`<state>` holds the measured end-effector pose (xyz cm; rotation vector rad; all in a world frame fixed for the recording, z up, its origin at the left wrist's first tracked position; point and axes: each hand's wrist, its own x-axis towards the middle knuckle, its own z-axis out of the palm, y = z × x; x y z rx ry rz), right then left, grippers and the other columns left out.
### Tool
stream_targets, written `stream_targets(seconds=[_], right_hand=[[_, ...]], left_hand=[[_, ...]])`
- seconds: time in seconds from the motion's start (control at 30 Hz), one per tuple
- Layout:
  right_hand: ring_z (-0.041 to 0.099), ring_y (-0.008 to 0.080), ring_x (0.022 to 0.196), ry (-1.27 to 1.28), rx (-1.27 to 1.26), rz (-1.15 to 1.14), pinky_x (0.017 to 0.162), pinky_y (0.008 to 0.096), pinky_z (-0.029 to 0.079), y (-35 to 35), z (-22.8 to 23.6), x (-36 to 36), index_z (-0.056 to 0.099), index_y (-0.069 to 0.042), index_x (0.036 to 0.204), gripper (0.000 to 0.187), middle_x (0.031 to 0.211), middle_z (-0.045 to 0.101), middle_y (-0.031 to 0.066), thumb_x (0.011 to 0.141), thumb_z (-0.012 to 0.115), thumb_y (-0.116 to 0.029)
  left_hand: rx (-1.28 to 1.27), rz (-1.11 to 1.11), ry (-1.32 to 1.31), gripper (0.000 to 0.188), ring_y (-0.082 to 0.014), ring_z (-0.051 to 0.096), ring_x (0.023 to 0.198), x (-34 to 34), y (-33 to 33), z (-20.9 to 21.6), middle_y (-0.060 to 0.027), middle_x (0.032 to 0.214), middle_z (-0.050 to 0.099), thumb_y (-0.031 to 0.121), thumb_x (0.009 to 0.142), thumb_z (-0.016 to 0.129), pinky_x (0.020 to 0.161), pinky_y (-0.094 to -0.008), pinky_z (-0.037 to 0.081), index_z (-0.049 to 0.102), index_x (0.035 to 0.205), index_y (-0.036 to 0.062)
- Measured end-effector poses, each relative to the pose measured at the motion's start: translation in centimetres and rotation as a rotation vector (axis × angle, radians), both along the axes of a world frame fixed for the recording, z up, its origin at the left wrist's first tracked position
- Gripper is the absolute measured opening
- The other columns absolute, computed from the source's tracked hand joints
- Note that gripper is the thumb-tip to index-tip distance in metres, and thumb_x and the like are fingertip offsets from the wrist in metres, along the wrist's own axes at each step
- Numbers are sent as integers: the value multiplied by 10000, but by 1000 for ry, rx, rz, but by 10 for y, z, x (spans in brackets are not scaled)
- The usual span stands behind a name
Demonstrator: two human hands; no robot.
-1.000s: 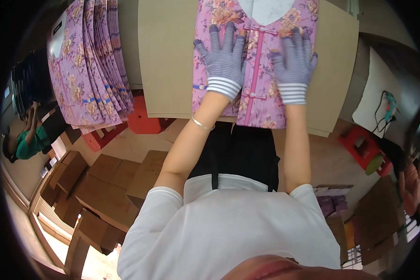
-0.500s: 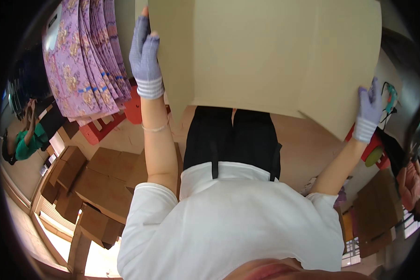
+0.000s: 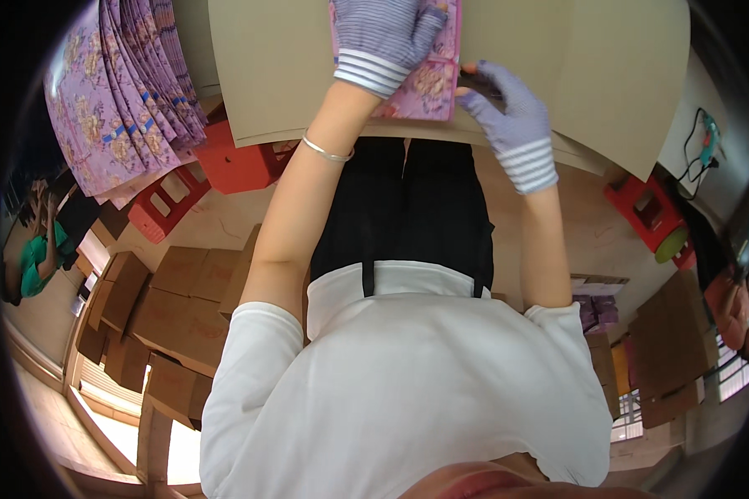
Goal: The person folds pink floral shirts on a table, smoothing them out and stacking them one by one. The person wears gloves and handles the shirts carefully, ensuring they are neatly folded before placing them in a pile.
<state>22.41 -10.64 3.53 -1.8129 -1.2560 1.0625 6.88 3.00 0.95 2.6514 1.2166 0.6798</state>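
R hand (image 3: 512,108) by R edge of purple floral garment (image 3: 433,90); thumb + index apart, no clear pinch. Garment, folded narrow, lies on beige board (image 3: 283,79) under L hand (image 3: 379,41); L fingers mostly cropped, can't tell. Best: L palm steady, trim edge straight. Garment stack (image 3: 96,108) far L.

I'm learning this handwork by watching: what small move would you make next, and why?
Probably pinch the floral garment lightly by its pink right edge with the right hand: its thumb and fingertips are apart, right beside that edge, while the left hand lies on the cloth and could steady it.
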Motion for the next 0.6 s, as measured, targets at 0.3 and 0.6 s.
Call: stream_targets(seconds=[0.3, 0.6], right_hand=[[593, 110, 671, -282, -130, -1, 691, 270, 517, 12, -21, -13, 681, -60, 1020, 236, 739, 642, 11, 800, 743, -118], [614, 137, 669, -383, -151, 9, 700, 290, 522, 12, -24, -16, 681, -75, 986, 215, 745, 651, 24, 791, 749, -137]], left_hand=[[-146, -35, 125, 597, -482, 236, 1428, -11, -36, 1, -214, 1550, 305, 330, 740, 662, 1126, -664, 163, 578, 1266, 62], [-114, -77, 130, 665, -450, 252, 1436, -27, -56, -13, -181, 1541, 341, 342, 773, 656, 1145, -660, 115, 517, 1375, 96]])
